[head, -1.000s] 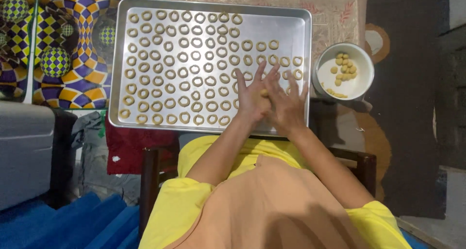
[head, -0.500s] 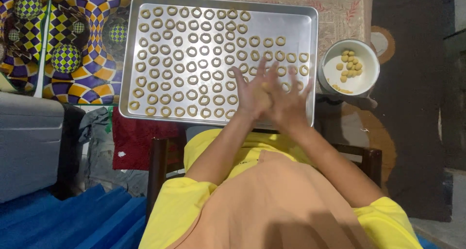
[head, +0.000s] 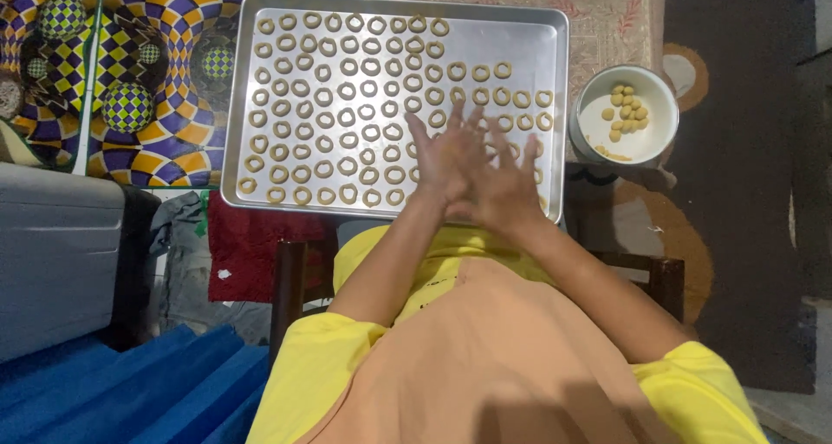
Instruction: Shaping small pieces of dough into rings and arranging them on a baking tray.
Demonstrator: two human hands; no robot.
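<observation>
Large metal tray (head: pixel 555 45) holds rows of dough rings (head: pixel 347 115), filled on the left, bare at far right. White bowl (head: pixel 598 132) with dough balls (head: pixel 626 110) sits just right of it. Left hand (head: pixel 446 158) and right hand (head: pixel 507 188) are pressed palm to palm over the tray's near right corner, fingers spread; probably dough between them, hidden. Risk: hands so low could squash nearby rings, or a dropped piece lands on them.
</observation>
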